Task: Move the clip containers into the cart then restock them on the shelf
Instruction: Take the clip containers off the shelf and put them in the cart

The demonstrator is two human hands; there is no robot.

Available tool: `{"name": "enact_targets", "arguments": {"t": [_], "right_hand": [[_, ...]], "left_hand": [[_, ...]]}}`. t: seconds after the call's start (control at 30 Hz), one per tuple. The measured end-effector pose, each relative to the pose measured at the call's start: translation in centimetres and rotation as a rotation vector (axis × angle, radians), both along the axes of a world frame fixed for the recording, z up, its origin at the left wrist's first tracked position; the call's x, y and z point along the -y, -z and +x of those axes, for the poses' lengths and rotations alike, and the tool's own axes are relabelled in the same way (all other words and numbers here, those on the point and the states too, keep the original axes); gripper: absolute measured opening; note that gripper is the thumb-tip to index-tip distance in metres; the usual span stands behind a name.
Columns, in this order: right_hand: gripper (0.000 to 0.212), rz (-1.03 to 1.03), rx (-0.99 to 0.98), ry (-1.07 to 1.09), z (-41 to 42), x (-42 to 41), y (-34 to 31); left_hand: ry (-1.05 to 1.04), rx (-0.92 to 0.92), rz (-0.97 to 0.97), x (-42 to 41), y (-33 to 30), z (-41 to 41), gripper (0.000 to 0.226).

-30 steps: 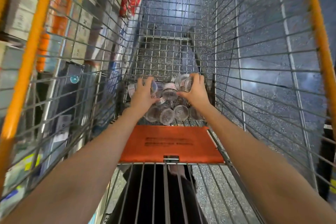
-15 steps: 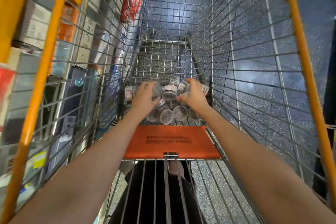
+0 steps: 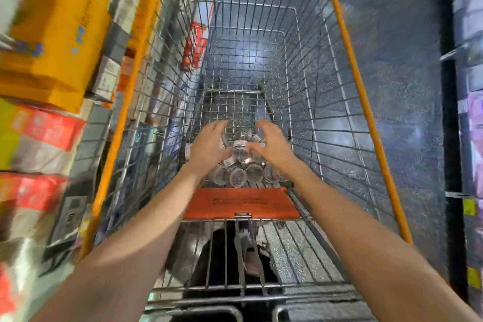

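So we've got both hands down in the wire shopping cart with orange rails [image 3: 347, 65], and the fingers are stretched out and spread, not gripping anything. Our left hand [image 3: 209, 144] hovers at about 10 o'clock over the pile of small clear round plastic clip containers with white labels [image 3: 241, 165], our right hand [image 3: 270, 142] at about 2 o'clock; whether any fingertip actually touches a tub, we can't tell. The containers sit heaped on the cart floor, just past the orange plastic seat flap [image 3: 241, 204]. An exact count is hard: at least eight tubs show, and the hands hide more. Compared with half a second back, when both hands were curled around tubs at the top of the heap, they've let go and lifted slightly. Blurry boxed goods on store shelving [image 3: 52, 42] run along at 9 o'clock.
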State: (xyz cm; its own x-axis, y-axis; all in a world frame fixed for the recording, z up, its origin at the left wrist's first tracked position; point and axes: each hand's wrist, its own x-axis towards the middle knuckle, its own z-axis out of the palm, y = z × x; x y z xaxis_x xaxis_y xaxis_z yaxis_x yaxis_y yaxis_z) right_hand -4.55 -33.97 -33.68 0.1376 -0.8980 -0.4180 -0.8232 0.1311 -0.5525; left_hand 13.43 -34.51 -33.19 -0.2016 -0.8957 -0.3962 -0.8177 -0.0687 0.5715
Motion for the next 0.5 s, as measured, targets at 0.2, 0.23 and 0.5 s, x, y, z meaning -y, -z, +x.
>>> {"name": "enact_targets", "arguments": {"t": [0.2,0.23,0.5], "right_hand": [[0.07,-0.125,-0.031,-0.059,0.3,-0.1,-6.0],[0.069,-0.151,-0.028,-0.066,0.4,-0.1,-7.1],[0.065,-0.342,0.0,-0.15,1.3,0.2,-16.3]], "left_hand": [[0.082,0.028,-0.149,0.1,-5.9,0.4,0.067],[0.074,0.036,-0.175,0.1,-6.9,0.5,0.067],[0.02,0.043,-0.351,-0.3,-15.6,1.7,0.064]]}}
